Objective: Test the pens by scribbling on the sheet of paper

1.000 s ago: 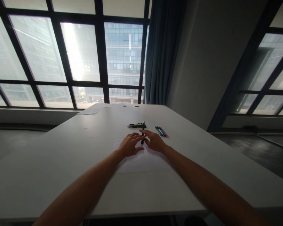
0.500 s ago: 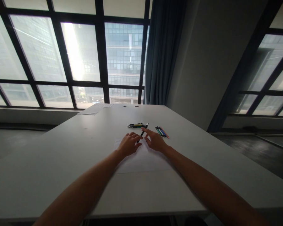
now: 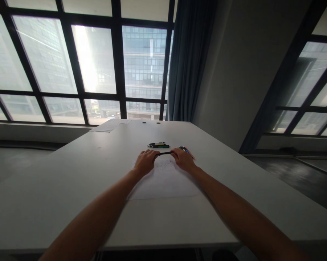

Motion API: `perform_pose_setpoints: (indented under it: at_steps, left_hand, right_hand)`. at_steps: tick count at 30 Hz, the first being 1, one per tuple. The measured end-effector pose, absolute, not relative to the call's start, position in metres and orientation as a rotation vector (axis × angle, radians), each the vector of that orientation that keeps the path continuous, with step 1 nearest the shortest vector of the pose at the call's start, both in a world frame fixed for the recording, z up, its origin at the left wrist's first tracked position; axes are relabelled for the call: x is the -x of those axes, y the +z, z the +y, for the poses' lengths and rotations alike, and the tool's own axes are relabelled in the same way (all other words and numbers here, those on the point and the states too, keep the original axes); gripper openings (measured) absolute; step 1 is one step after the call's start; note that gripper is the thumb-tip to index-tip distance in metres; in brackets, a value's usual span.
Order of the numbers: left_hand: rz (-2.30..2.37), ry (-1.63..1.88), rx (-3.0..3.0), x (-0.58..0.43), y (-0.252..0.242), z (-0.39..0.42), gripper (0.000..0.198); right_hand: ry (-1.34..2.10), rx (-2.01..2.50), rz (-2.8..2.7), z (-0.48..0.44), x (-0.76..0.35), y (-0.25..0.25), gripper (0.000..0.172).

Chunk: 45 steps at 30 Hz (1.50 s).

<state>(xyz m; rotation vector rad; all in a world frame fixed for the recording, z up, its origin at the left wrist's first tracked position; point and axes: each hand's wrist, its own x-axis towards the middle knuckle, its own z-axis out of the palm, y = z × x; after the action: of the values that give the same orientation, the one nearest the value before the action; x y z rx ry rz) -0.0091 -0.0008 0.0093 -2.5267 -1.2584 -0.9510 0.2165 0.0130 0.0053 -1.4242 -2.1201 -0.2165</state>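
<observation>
A black pen [image 3: 164, 153] lies nearly level between my two hands, over the far part of a white sheet of paper [image 3: 163, 185]. My left hand [image 3: 145, 161] is closed on its left end. The fingers of my right hand [image 3: 183, 158] pinch the other end. Small dark marks show on the paper just below the pen. Beyond the hands lies a small group of pens [image 3: 158, 145], black with yellow and green parts. Coloured pens [image 3: 190, 153] rest beside my right hand, which partly hides them.
The white table [image 3: 70, 181] stretches away toward large windows. Loose papers [image 3: 107, 125] lie at its far left edge. Two dark round holes show near the far end. A blue curtain [image 3: 187, 65] hangs beside a grey wall.
The pen has turned from a steep slant to nearly level. Both hands have closed on its ends, and my right hand now covers more of the coloured pens.
</observation>
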Motion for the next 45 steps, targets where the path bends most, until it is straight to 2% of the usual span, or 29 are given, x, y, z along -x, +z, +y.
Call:
perform_pose_setpoints:
  at_steps: [7,30,39,45]
  left_hand:
    - [-1.431,-0.877,2.454,0.019,0.014,0.010,0.027]
    - [-1.435,-0.811,2.502,0.015,0.013,0.005,0.027]
    - [-1.074,-1.041,2.517,0.019,0.006,0.011,0.019]
    - [-0.774,-1.163,2.531,0.012,0.013,-0.001,0.021]
  right_hand:
    - [-0.248,1.471,-2.222,0.006,-0.205,0.010,0.024]
    - [-0.192,1.490,-2.206,0.010,-0.211,0.011,0.023]
    - [-0.154,1.352,-2.216,0.017,-0.220,0.004,0.012]
    - [-0.182,1.332,-2.252,0.018,-0.220,0.003,0.012]
